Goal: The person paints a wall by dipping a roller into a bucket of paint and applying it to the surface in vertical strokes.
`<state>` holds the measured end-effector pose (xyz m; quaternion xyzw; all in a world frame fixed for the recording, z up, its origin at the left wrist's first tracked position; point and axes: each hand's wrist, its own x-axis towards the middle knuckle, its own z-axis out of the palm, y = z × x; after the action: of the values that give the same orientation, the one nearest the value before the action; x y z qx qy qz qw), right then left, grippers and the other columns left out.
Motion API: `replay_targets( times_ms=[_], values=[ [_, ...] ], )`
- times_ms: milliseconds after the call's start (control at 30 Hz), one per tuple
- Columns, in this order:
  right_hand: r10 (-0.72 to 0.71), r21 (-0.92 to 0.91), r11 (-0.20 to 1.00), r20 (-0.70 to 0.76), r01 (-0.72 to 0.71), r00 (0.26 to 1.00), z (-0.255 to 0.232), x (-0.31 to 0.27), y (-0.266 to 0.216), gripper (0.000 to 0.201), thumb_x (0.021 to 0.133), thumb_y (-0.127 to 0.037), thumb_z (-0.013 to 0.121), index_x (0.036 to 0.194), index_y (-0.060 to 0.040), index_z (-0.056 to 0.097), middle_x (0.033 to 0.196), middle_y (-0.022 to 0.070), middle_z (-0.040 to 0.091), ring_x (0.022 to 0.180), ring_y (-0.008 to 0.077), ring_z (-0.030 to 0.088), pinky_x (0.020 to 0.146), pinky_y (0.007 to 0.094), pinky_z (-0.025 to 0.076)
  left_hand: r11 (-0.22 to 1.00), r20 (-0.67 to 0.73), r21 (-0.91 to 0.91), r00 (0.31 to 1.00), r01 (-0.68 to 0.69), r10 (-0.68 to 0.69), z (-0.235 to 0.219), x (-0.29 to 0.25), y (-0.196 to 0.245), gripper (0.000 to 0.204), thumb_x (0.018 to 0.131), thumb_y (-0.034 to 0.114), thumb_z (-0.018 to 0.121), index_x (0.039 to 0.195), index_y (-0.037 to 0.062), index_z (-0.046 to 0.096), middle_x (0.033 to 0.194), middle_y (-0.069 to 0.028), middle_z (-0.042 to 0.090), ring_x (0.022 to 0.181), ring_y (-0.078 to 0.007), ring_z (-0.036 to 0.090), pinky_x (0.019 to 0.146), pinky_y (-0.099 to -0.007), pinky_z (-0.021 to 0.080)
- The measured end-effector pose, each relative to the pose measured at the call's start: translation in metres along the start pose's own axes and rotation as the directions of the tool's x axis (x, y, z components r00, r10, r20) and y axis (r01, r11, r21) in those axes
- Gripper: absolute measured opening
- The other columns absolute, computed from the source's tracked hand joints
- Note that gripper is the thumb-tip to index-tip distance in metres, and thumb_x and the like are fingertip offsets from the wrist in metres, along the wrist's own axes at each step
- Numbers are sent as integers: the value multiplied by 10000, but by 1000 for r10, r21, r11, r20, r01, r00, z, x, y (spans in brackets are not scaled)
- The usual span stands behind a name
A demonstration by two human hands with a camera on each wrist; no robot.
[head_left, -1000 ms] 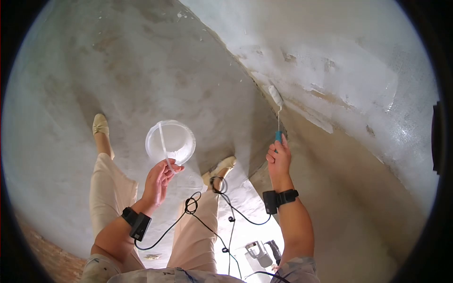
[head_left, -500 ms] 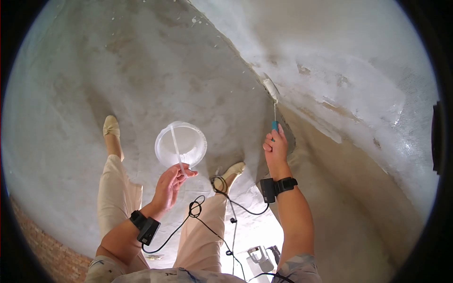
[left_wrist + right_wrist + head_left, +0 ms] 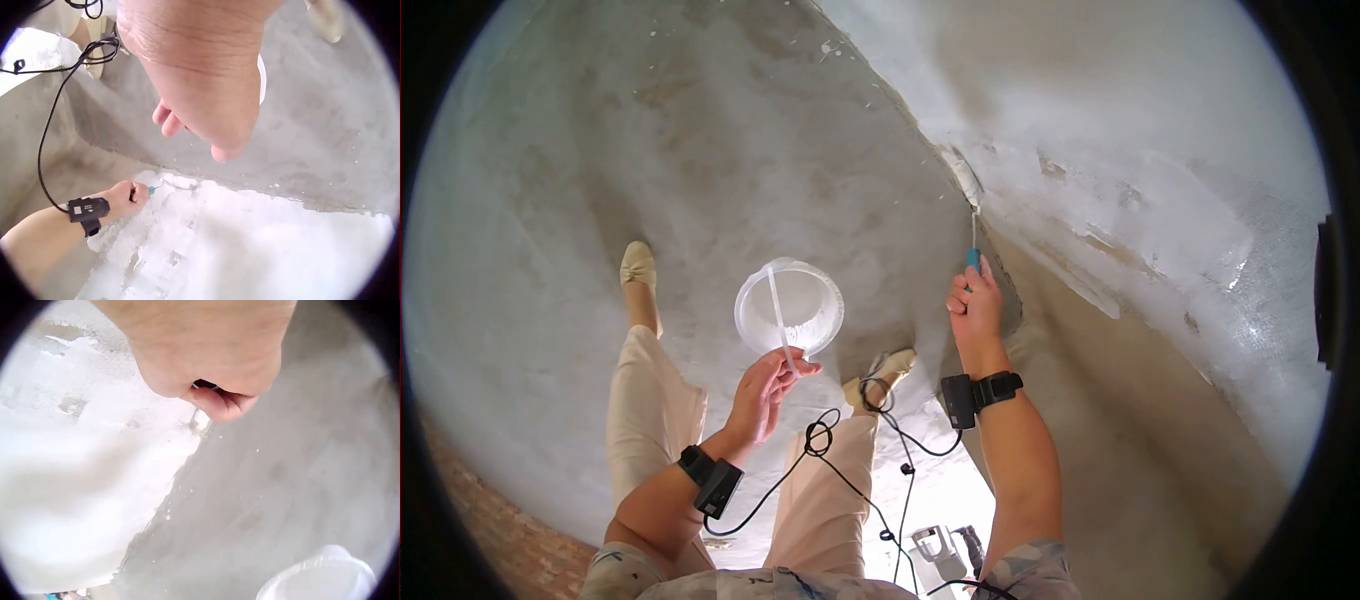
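Note:
In the head view my left hand (image 3: 760,395) holds the thin white bail handle (image 3: 778,310) of a translucent plastic bucket (image 3: 825,300), with white paint on its inside. A sliver of the bucket's rim (image 3: 262,81) shows beside that hand in the left wrist view. My right hand (image 3: 978,315) grips the teal handle (image 3: 973,262) of a small paint roller. Its white roller sleeve (image 3: 967,182) lies along the foot of the wall, where it meets the floor. In the right wrist view the curled fingers (image 3: 225,406) hide most of the roller.
A patchy white-coated wall (image 3: 1140,190) rises on the right, bare brown-grey low down. Grey concrete floor (image 3: 730,150) spreads left and ahead, paint-spotted near the wall. Black cables (image 3: 880,515) hang between the wrist cameras. My shoes (image 3: 638,265) stand either side of the bucket.
The roller has moved from a little way up the wall down to its bottom edge, my right hand going with it. In the head view the bucket has shifted slightly right.

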<state>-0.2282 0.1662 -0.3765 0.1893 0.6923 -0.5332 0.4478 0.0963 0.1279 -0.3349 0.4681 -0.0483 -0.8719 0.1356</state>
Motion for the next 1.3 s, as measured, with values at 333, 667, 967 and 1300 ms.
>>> replay_targets(
  times_ms=[333, 667, 967, 1300],
  values=[
    [25, 40, 999, -1, -25, 1000, 50, 29, 19, 479, 853, -34, 488, 1308, -118, 362, 662, -9, 385, 490, 69, 315, 417, 224, 266, 998, 30, 55, 1000, 4, -5, -1, -1, 2, 423, 941, 392, 388, 1122, 28, 507, 982, -65, 629, 1086, -248, 544, 1001, -390, 322],
    [45, -20, 999, 7, -45, 999, 57, 44, 3, 442, 875, -39, 468, 1300, -114, 376, 655, -10, 378, 477, 69, 304, 415, 229, 255, 999, -24, -35, 999, -28, 27, -4, 3, -5, 374, 954, 323, 388, 1109, 6, 513, 965, -66, 637, 1025, -173, 557, 901, -282, 360],
    [-17, 96, 995, 6, 16, 1000, 14, -45, -36, 499, 884, -60, 480, 1358, -115, 334, 666, 0, 401, 481, 67, 326, 414, 209, 270, 995, -8, 84, 999, -51, 52, 6, -2, 14, 397, 955, 375, 357, 1090, 31, 503, 977, -80, 617, 1080, -255, 547, 1007, -382, 338],
    [-168, 187, 971, 79, 151, 983, -43, -155, -106, 486, 886, -65, 482, 1346, -144, 349, 659, -27, 394, 479, 46, 326, 386, 191, 254, 983, 24, -17, 983, -182, 183, 70, -43, 50, 447, 940, 409, 382, 1081, 0, 492, 1003, -136, 614, 1075, -280, 549, 995, -389, 350]
  ],
)
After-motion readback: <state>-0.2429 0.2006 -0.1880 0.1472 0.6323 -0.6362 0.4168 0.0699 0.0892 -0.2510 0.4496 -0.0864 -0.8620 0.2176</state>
